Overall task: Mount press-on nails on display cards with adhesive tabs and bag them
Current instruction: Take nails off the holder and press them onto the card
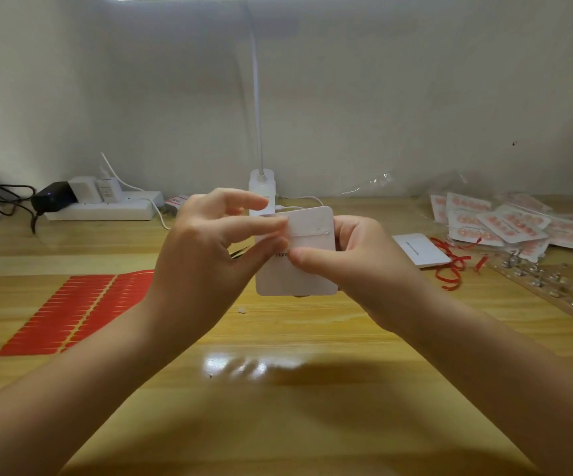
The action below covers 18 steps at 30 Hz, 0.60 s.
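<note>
**Two hands hold a white display card above a wooden table**

A person's two bare hands meet at the centre of the view, raised just above a light wooden table point(278, 341). Between them is a white display card point(299, 273) with rounded corners, held upright and facing the camera. The right hand point(357, 259) grips the card from its right side, thumb pressed flat across the front near the middle, the other fingers hidden behind. The left hand point(206, 249) reaches in from the left; its fingertips touch a pale strip point(307, 231) lying across the upper part of the card. It may be an adhesive tab, but the blur makes that uncertain, and it is unclear whether those fingers pinch it or only press on it.

On the table to the near left lies a red sheet of adhesive tabs point(72, 310) in rows. To the far right sits a heap of bagged nail cards point(505, 225) with pink nails, a spare white card point(422, 250) near it, loose red strips point(451, 266) beside that, and a wooden board with metal studs point(553, 290) at the right edge. Along the far wall stand a white lamp base point(261, 190) and, to the left, a white power strip point(103, 209) with plugs.
</note>
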Available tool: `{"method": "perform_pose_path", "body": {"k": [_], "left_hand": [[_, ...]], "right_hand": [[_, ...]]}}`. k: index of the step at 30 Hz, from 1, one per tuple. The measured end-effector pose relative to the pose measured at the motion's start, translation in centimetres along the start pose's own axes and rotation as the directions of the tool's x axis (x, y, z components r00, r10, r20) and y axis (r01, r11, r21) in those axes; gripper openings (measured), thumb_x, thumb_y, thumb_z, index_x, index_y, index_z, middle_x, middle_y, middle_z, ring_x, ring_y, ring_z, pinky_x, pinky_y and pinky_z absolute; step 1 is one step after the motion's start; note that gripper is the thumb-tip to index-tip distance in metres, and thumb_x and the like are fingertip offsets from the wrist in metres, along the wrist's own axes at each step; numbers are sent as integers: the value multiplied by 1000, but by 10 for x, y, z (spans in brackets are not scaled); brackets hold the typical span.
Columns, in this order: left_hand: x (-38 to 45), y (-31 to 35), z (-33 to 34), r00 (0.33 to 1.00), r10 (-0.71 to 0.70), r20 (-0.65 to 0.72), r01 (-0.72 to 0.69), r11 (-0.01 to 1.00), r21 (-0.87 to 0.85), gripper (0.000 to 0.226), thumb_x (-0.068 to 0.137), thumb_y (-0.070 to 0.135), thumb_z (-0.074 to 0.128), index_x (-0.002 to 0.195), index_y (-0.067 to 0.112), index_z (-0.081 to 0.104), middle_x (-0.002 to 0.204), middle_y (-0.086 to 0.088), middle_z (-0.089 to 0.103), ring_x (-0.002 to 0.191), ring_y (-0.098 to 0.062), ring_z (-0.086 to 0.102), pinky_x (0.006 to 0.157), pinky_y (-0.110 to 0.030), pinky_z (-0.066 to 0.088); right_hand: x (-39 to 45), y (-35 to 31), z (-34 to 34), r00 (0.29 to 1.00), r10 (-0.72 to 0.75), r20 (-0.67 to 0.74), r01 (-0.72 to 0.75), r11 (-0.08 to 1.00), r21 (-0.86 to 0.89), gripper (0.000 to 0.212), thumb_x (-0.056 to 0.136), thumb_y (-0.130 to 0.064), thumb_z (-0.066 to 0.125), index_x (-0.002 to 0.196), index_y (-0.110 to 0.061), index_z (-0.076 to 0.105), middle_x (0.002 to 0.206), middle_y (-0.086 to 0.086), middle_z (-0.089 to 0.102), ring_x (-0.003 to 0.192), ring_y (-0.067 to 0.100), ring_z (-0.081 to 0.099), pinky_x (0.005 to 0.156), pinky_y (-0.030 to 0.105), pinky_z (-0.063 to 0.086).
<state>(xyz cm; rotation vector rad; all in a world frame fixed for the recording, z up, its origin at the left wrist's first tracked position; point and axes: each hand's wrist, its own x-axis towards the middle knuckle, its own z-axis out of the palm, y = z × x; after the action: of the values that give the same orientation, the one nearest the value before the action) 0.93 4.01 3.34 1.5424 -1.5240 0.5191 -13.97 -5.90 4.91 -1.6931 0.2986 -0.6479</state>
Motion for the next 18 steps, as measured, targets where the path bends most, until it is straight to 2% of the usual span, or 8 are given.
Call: {"method": "perform_pose_path", "body": {"k": [6,14,18], "left_hand": [[0,1,2,998,48,-42,-45,995,90,17,84,25,72,98,19,77,105,-7,68,88,-35,59,75,-48,50],[-1,1,2,996,71,-49,-66,992,106,17,88,22,68,101,15,77,101,-6,69,83,-31,62,72,-47,51],[-1,1,2,989,132,-69,-118,976,183,15,87,22,70,99,15,78,99,-6,71,79,-29,61,73,-44,49]], "right_hand": [[-1,-3,0,1000,-9,3,9,1000,11,28,88,1,62,91,-26,69,80,-4,72,75,6,69,66,19,56],[-1,-2,0,1000,0,-7,0,1000,11,26,88,3,62,90,-22,68,80,-4,73,75,6,69,67,19,57],[-2,-3,1,1000,-24,0,24,1000,6,26,88,2,62,93,-22,69,89,3,73,78,7,69,68,18,56]]}}
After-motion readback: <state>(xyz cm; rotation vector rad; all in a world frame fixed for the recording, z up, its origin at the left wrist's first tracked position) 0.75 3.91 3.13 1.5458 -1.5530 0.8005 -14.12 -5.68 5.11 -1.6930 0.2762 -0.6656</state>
